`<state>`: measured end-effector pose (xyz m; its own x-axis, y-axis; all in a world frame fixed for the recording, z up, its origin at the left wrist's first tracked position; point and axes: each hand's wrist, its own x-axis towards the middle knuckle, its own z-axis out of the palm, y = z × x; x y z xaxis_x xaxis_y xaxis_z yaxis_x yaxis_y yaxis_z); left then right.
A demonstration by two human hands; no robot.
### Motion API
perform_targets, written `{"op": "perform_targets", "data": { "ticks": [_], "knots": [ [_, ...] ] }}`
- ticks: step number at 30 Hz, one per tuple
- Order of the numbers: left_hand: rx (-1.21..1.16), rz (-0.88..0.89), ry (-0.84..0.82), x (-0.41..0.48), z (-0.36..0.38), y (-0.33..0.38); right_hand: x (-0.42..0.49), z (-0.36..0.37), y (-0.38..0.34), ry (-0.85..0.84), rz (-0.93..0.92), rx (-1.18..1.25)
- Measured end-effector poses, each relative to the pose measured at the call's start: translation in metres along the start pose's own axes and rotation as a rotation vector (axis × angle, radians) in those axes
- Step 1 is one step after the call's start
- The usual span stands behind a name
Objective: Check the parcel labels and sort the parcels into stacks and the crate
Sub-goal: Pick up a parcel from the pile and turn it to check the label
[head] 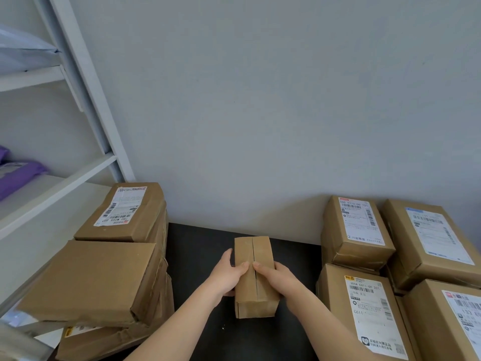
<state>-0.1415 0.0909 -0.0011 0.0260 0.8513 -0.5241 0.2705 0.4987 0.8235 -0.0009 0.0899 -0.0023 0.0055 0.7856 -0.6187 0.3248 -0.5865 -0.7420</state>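
Clasping with left hand (229,277) and right hand (281,280) a small parcel (263,250), thumbs on its seamed top; holding it between left stack (104,277) and right stack (364,303).

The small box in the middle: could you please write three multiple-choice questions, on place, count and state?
1. Where is the small box? A on the shelf; B on the black table; C atop another box.
2. How many boxes on the right show white labels? A two; B four; C six.
3. How is it held? A from both sides; B from the left only; C not at all.
1 B: dark tabletop lies under it. 2 B: four labelled tops show. 3 A: the left hand and right hand grip its sides.
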Motion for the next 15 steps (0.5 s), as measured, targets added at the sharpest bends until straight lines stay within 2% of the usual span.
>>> {"op": "perform_targets", "data": {
  "ticks": [7, 15],
  "knots": [
    [-0.229, 0.003, 0.058, -0.002, -0.005, 0.018, -0.001, -0.005, -0.018, 0.113, -0.105, 0.235],
    [-0.318, 0.091, 0.114, -0.004, -0.003, 0.03, -0.003, -0.009, -0.023, 0.222, -0.222, 0.279]
  ]
}}
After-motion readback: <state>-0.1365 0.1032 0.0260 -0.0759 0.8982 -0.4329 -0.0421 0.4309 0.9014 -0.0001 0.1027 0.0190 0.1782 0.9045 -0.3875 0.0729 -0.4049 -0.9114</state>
